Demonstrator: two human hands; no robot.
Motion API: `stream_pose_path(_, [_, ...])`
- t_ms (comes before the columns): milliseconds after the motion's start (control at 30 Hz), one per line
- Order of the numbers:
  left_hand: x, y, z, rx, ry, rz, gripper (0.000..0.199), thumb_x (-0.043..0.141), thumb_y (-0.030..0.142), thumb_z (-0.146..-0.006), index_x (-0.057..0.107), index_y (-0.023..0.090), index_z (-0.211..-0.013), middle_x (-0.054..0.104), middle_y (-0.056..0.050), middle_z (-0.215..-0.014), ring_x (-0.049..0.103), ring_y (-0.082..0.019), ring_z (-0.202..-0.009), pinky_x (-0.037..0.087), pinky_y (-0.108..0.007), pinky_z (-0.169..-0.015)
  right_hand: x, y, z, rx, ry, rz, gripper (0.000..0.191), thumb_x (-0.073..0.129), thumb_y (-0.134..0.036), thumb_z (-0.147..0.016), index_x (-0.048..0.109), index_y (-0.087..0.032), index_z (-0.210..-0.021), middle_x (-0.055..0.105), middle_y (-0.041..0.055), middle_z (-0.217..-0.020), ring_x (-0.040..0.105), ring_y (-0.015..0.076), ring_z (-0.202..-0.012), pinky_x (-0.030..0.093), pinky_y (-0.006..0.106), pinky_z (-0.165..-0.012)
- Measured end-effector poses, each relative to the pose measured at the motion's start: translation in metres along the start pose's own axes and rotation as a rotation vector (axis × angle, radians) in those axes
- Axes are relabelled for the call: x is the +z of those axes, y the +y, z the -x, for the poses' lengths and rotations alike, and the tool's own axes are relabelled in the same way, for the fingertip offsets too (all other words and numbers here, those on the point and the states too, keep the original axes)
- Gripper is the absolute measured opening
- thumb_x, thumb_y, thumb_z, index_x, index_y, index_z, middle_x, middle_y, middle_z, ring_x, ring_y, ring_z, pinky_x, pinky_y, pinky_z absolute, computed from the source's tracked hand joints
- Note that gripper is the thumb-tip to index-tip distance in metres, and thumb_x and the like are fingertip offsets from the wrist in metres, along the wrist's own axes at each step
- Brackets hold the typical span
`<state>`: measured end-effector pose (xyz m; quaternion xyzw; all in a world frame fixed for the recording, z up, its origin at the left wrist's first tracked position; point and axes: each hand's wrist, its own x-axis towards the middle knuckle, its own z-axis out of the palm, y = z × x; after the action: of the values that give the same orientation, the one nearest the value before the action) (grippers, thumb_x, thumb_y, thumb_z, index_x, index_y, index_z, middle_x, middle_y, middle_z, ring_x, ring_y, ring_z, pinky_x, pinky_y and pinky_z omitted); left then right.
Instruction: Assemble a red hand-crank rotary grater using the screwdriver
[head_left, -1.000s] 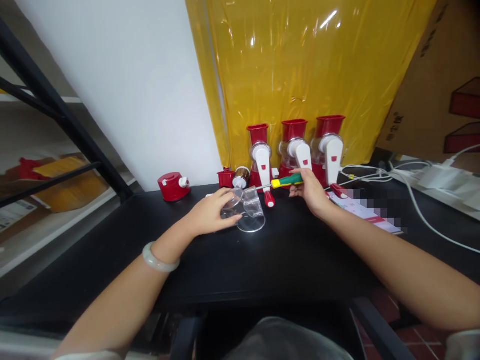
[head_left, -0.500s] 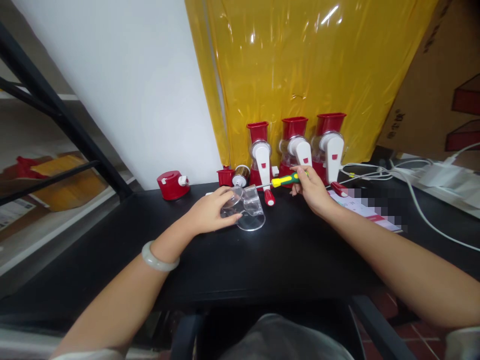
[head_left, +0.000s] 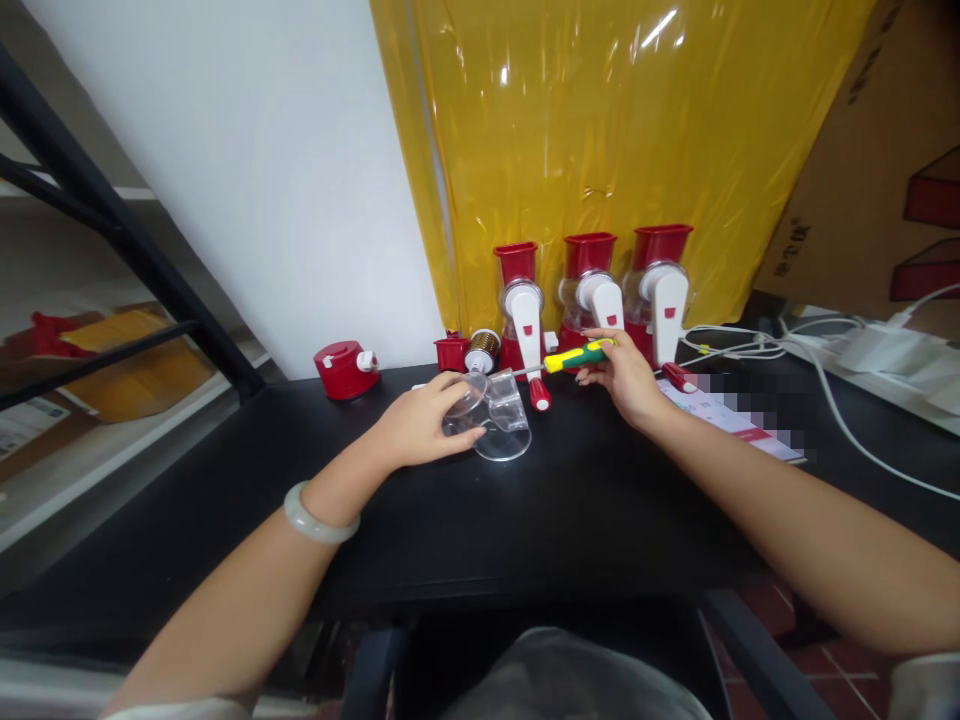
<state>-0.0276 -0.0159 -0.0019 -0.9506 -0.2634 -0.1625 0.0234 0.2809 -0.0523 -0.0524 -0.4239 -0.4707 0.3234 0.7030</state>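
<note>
My left hand (head_left: 431,420) is wrapped round a clear plastic part (head_left: 506,425) with a round base, which lies on its side on the black table (head_left: 480,540). A green and yellow screwdriver (head_left: 577,356) is in my right hand (head_left: 622,375), pinched at the end of its handle. The shaft points left, its tip at the upper edge of the clear part; exact contact is too small to tell. Just behind stand a metal drum (head_left: 482,350) and a small red part (head_left: 451,352).
Three red and white crank graters (head_left: 523,320) stand along the back. A red base (head_left: 346,370) sits at the left. White cables (head_left: 832,390), a power strip (head_left: 922,370) and a printed sheet (head_left: 739,420) lie at the right.
The fingers of my right hand have shifted slightly on the screwdriver handle. My left hand and the clear part have stayed in place.
</note>
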Motion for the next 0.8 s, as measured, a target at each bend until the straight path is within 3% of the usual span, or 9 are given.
stream_pose_path(167, [0.000,0.003,0.000,0.005,0.010,-0.073,0.052,0.056,0.058,-0.085,0.059,0.020,-0.121,0.056,-0.014,-0.133,0.069,-0.027,-0.094,0.057,-0.040,-0.077,0.002,-0.001,0.001,-0.034,0.032,0.007,0.047,0.062,-0.065,-0.078,0.053,-0.024,-0.100,0.053,-0.0076,-0.055,0.055,0.0126,-0.048,0.051,0.029,-0.051])
stream_pose_path(333, [-0.002,0.007,0.001,0.024,0.017,-0.131,0.051,0.056,0.056,-0.085,0.060,0.019,-0.119,0.055,-0.015,-0.135,0.070,-0.026,-0.091,0.057,-0.039,-0.074,0.003,-0.002,0.001,-0.079,0.060,0.069,0.041,0.058,-0.063,-0.083,0.054,-0.024,-0.096,0.042,-0.0106,-0.044,0.049,0.0120,-0.040,0.049,0.028,-0.049])
stream_pose_path(533, [-0.003,0.010,0.002,0.043,0.041,-0.188,0.051,0.055,0.057,-0.084,0.061,0.019,-0.118,0.055,-0.015,-0.136,0.070,-0.026,-0.089,0.058,-0.039,-0.072,-0.001,-0.001,0.000,-0.003,0.066,-0.022,0.029,0.047,-0.049,-0.087,0.053,-0.024,-0.100,0.061,-0.0032,-0.064,0.060,0.0148,-0.050,0.050,0.029,-0.048])
stream_pose_path(667, [-0.005,0.012,0.002,0.035,0.032,-0.185,0.050,0.056,0.057,-0.084,0.062,0.018,-0.117,0.055,-0.015,-0.135,0.070,-0.026,-0.088,0.058,-0.038,-0.072,-0.003,0.001,-0.001,-0.022,0.038,-0.015,0.026,0.048,-0.042,-0.085,0.054,-0.024,-0.103,0.060,-0.0040,-0.065,0.060,0.0145,-0.051,0.051,0.030,-0.050])
stream_pose_path(800, [-0.005,0.013,0.002,0.031,0.023,-0.180,0.051,0.056,0.056,-0.084,0.062,0.018,-0.117,0.055,-0.015,-0.135,0.070,-0.026,-0.088,0.058,-0.039,-0.073,-0.001,-0.001,-0.001,-0.042,0.048,0.007,0.031,0.056,-0.050,-0.085,0.055,-0.024,-0.101,0.055,-0.0056,-0.064,0.057,0.0118,-0.047,0.050,0.028,-0.049])
